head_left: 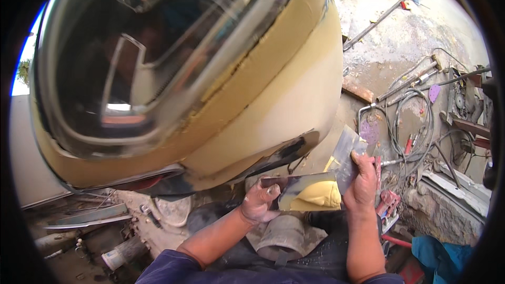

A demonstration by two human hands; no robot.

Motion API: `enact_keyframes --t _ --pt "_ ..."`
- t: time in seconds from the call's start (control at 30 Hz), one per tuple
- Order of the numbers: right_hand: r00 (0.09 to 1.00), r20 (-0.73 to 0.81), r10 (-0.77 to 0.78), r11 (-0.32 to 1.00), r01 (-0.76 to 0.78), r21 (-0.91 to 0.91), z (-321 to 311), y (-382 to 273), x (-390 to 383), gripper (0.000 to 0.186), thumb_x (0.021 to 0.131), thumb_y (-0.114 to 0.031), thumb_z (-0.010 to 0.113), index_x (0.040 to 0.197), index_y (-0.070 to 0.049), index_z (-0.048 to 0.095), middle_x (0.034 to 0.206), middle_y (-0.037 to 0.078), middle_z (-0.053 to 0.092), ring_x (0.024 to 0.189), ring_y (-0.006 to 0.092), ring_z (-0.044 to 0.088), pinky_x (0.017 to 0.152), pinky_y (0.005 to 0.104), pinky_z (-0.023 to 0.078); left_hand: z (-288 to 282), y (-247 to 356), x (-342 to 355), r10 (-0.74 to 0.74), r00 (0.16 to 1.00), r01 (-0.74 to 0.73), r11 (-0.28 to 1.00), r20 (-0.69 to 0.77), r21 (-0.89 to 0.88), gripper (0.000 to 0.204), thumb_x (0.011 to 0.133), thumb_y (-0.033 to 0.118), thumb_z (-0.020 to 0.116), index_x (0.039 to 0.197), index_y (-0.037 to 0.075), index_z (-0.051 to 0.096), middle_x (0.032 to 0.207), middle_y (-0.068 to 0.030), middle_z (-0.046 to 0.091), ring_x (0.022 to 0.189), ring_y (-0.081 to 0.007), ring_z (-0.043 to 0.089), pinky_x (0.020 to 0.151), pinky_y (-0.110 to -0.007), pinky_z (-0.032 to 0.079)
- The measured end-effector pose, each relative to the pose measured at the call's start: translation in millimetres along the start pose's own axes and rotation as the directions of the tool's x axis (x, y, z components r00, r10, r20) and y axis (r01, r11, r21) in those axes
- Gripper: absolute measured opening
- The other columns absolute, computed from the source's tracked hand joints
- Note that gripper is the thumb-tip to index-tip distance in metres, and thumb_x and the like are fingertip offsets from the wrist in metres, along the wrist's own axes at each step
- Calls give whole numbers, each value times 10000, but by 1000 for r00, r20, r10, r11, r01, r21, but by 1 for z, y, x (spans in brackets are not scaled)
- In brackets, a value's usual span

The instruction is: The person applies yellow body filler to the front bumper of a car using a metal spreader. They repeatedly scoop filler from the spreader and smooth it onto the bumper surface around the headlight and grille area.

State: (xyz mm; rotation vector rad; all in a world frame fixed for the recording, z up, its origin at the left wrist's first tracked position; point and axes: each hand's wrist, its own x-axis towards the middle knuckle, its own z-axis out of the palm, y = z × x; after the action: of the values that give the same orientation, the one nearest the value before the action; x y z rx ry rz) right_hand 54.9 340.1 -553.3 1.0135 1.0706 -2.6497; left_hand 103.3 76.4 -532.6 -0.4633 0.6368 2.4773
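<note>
My left hand [258,201] grips the left end of a dark flat plate [292,183], thumb on top. A thick lump of yellow filler paste [318,195] lies on the plate's right part. In my right hand [362,184] is a grey flat spreader [345,153], its blade pointing up and a yellow smear along its left edge. The spreader's lower end meets the plate's right end beside the paste. Ahead and to the left stands a vehicle body [302,92], coated in tan and yellow filler around a dark window [158,47].
Coiled hoses [400,126] and tools clutter the ground at right, with a long metal bar [379,21] farther off. A concrete block [444,205] and a teal cloth [442,255] lie at lower right. Below my hands is a grey cylinder [281,236]; metal scraps [87,221] lie at lower left.
</note>
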Motion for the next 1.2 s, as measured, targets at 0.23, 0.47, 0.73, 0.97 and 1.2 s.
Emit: enact_keyframes --t 0.23,0.47,0.73,0.97,1.2 --pt "951 90 -296 949 303 -85 -13 -14 -14 262 1061 -93 600 1295 -17 691 1200 72 765 1087 181 729 1025 337 553 -29 -18 2 46 998 -47 999 39 14 437 1027 305 744 1406 91 702 1404 -153 736 1309 -361 698 1130 -589 528" --pt "678 273 -682 554 723 -412 -10 -20 -63 288 1087 -66 566 1321 41 695 1230 90 754 1129 166 683 1049 322 510 -5 -8 -1 141 956 -142 990 257 -14 498 1105 395 635 1467 53 632 1459 -134 698 1367 -300 653 1160 -481 502" --pt "297 627 -720 -105 847 -522 -14 -9 -128 403 976 79 662 1354 -23 755 1252 176 728 1111 307 705 1005 387 543 30 -22 -13 301 943 -315 944 143 94 504 1133 471 569 1483 116 641 1448 -83 706 1351 -270 650 1153 -483 485" --pt "102 793 -601 -471 756 -454 -10 -12 -155 496 798 69 723 1267 -63 814 1224 162 731 1124 345 687 1007 446 565 40 -36 -28 302 933 -329 936 195 124 525 1145 464 537 1506 92 621 1476 -88 692 1368 -255 640 1190 -439 457" --pt "593 367 -717 576 800 -167 -6 1 -154 346 1051 15 550 1346 11 731 1308 107 731 1259 283 675 1095 416 543 25 -32 -36 237 921 -222 971 308 -85 500 1141 439 554 1472 76 647 1424 -101 726 1301 -256 689 1140 -413 501"
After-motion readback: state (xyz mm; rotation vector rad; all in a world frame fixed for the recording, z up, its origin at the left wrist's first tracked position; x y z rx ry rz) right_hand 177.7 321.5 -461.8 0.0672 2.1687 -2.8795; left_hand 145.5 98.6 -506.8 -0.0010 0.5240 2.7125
